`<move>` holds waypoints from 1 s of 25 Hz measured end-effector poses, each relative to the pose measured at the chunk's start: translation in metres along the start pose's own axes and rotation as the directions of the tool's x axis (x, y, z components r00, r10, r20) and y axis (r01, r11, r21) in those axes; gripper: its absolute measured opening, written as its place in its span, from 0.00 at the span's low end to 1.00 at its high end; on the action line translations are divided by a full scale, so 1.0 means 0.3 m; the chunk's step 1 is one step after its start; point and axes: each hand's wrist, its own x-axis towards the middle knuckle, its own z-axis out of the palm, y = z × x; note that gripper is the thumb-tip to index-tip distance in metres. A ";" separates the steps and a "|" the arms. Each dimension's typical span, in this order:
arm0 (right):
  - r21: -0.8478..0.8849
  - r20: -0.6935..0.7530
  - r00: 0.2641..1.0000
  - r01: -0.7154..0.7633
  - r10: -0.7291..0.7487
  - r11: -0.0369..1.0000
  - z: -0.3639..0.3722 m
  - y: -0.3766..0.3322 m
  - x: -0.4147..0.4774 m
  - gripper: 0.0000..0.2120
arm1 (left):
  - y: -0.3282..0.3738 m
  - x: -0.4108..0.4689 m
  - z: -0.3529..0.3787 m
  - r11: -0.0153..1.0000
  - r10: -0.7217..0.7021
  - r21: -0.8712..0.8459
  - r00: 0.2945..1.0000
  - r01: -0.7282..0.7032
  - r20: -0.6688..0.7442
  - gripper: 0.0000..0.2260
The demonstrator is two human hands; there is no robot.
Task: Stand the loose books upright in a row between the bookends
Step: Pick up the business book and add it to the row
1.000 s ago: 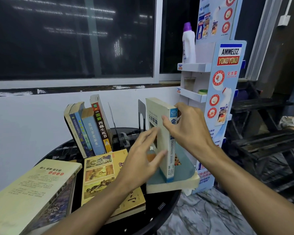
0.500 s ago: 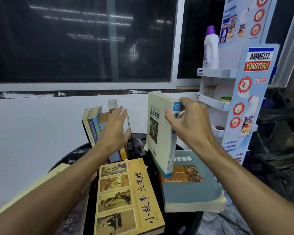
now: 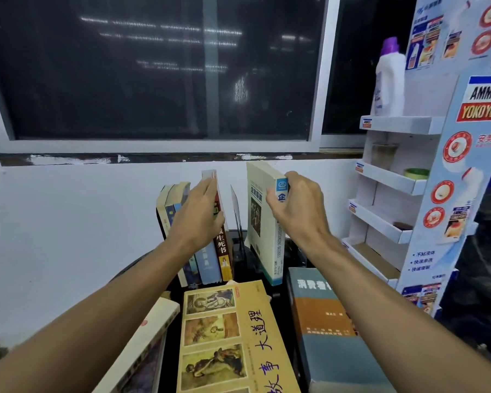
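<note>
Being pinched at the top of its spine between the thumb and curled fingers of the right hand (image 3: 298,208), the white book (image 3: 262,222) is held nearly upright. Just left of that grip a thin dark bookend (image 3: 235,205) is seen. Beyond it, the leaning row of books (image 3: 207,262) is pressed by the straight fingers of the left hand (image 3: 199,214). Below the grip, a yellow book (image 3: 233,336) and a grey-blue book (image 3: 332,336) are laid flat.

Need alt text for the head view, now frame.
The right hand grips a thick white book upright beside a row of standing books, which the left hand presses with straight fingers. A yellow book and a grey-blue book lie flat in front.
</note>
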 end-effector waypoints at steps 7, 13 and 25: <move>-0.014 -0.042 0.999 -0.012 0.011 1.000 0.174 0.045 0.031 0.11 | -0.051 0.009 0.035 0.998 0.041 -0.053 0.999 -0.043 -0.025 0.25; 0.009 -0.051 0.998 -0.035 0.035 0.999 0.288 0.039 0.042 0.11 | -0.071 0.011 0.050 0.994 0.080 -0.076 0.996 -0.084 -0.045 0.29; 0.090 0.075 0.995 -0.067 0.060 0.994 0.339 0.036 0.052 0.17 | -0.085 0.003 0.041 0.990 0.085 -0.104 0.994 -0.092 -0.070 0.31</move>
